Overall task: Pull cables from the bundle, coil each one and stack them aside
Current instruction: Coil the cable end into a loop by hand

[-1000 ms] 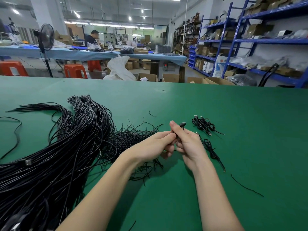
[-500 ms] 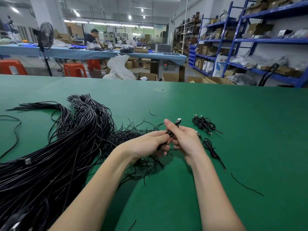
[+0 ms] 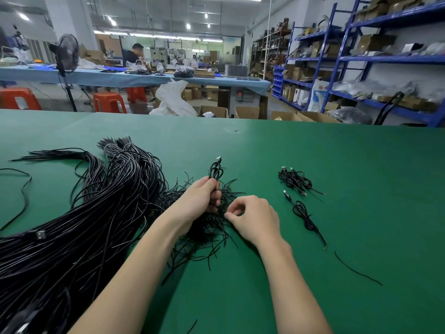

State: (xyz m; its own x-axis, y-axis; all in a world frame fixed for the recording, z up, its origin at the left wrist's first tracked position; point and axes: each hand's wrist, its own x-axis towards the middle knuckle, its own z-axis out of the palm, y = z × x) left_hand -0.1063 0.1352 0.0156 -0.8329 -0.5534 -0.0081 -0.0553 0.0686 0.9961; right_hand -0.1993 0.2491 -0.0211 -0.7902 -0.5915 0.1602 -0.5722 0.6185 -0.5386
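Left hand [image 3: 201,197] grips coiled cable [image 3: 215,170] (no legible writing).

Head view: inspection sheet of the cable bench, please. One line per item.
Surface: green table, flat, lit evenly.
Job's things: big black cable bundle at left; two coiled cables set aside at right; one looser coiled cable nearer.
Clutter: short wire offcut near right; tangle of thin ends under the hands.
Hands: left hand grips a partly coiled cable, plug end up; right hand pinches a strand at the tangle.
Cables: stray cable far left.
Surroundings: blue shelving, orange stools, fan, a person at a far table.
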